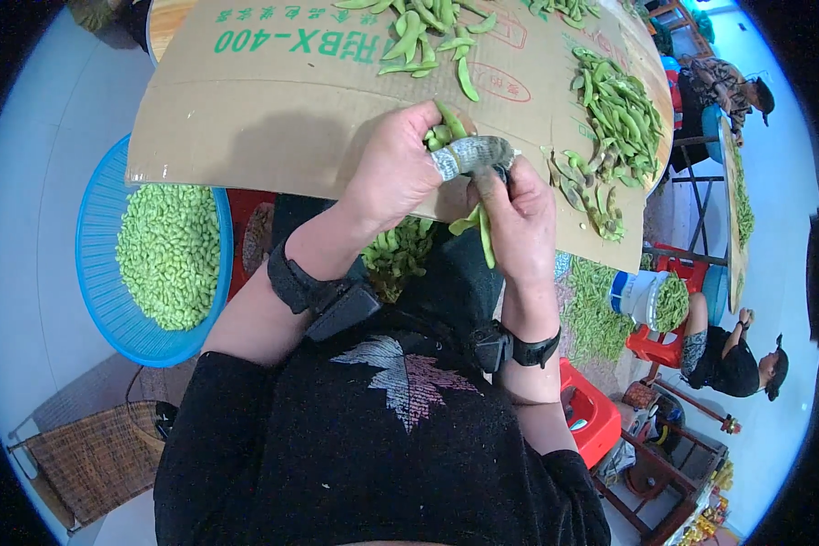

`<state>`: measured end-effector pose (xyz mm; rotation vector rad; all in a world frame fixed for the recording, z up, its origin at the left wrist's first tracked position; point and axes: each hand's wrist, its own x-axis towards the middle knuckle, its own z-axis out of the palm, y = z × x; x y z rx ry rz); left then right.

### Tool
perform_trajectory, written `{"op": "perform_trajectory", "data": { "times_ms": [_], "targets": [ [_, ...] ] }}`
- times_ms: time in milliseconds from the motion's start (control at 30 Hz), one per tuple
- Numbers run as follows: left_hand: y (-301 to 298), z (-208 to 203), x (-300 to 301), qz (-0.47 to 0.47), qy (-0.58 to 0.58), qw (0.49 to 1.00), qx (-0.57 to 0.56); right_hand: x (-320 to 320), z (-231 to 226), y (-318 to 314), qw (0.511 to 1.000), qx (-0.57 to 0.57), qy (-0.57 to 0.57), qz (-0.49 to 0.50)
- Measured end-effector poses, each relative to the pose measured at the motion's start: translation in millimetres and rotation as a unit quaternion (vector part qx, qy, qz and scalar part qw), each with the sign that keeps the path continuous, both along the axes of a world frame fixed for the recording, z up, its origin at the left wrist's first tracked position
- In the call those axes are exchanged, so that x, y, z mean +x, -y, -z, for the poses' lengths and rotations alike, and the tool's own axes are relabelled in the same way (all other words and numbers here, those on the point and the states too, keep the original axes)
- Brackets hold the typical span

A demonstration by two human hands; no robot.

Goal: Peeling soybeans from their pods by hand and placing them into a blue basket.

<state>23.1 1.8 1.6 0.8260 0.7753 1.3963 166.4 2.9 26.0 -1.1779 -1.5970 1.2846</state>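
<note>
Cardboard sheet (pixel 273 118) lies across the person's lap, ahead of the torso. Both hands meet over its near edge: left hand (pixel 394 168) beside right hand (pixel 517 223), touching, pods (pixel 441 127) between them. Loose pods (pixel 428 41) lie on the sheet's far side; a pod pile (pixel 621 114) on its right part, husks (pixel 587 196) just nearer. Basket (pixel 100 282) of shelled beans (pixel 168 255) sits left, partly under the sheet. More pods (pixel 396 255) lie below the hands. Two seated people at far right.
</note>
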Motion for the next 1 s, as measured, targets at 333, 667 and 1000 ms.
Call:
{"op": "perform_trajectory", "data": {
  "times_ms": [333,667,1000],
  "targets": [
    [-4,10,-12,0.109,0.155,0.981,0.026,16,-10,-13,0.942,-0.255,-0.21,-0.057],
    [15,-29,-3,-0.029,-0.399,0.895,0.199,17,-9,-20,0.988,-0.109,-0.095,-0.049],
    [20,-20,-9,-0.179,-0.463,0.793,0.354,2,20,-3,0.783,-0.39,-0.485,0.005]
  ]
}}
